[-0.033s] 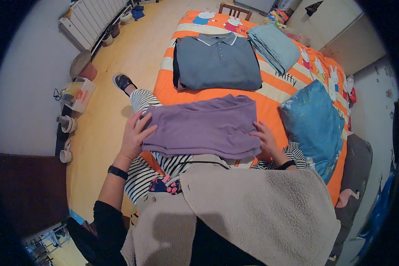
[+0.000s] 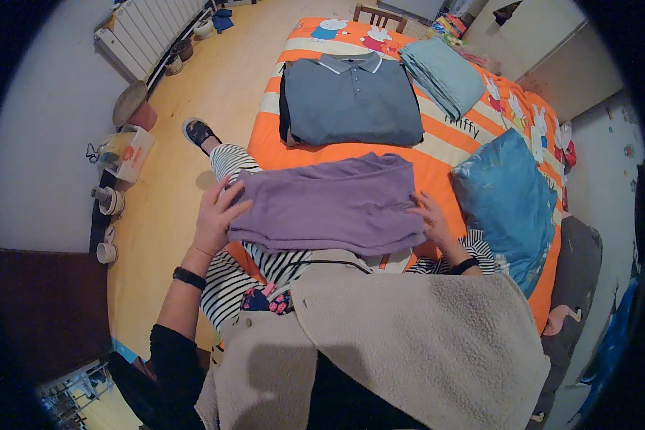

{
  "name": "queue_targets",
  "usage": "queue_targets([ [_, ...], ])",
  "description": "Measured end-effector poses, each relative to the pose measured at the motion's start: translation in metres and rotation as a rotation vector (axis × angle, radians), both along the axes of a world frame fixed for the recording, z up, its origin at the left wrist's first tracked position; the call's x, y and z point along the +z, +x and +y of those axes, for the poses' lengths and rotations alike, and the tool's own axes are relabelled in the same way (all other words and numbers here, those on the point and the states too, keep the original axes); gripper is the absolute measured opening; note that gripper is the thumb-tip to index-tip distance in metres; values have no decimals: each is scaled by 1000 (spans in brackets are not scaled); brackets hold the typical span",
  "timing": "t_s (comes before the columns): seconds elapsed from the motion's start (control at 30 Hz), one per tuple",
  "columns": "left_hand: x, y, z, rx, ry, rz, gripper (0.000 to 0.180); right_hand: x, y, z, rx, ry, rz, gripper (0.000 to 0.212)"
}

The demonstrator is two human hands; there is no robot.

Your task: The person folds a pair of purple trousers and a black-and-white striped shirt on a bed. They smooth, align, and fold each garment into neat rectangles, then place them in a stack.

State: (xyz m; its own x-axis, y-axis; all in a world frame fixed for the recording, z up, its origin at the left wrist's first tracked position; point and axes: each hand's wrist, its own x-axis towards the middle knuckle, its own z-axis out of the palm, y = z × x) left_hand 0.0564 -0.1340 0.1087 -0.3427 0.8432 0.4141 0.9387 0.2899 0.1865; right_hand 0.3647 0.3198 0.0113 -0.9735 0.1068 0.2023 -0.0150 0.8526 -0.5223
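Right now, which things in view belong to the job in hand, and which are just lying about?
In the job:
- purple cloth, left fingers and right fingers at its ends
- likely too: folded grey collared shirt, folded pale-green cloth

Lying about, apparently:
- blue pillow
- plastic box by the wall
- reddish pot

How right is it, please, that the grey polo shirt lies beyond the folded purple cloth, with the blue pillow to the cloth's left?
Not left: the head view shows the blue pillow right of the folded purple cloth, with the grey polo shirt beyond, as you said.
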Motion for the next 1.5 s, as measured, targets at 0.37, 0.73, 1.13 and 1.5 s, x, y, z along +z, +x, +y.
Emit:
queue_targets([
  [0.37, 19, -33, 19, 93, 689, -896, 34, 107, -74, 72, -309, -938, 730, 28],
  [0.73, 104, -133, 118, 371, 802, -784, 54, 210, -172, 160, -476, -361, 562, 50],
  [1.13, -128, -69, 118, 596, -106, -1092, 48, 21, -279, 118, -499, 430, 268, 55],
  [1.5, -130, -51, 128, 380, -216, -808, 34, -27, -265, 92, -478, 406, 66, 56],
])
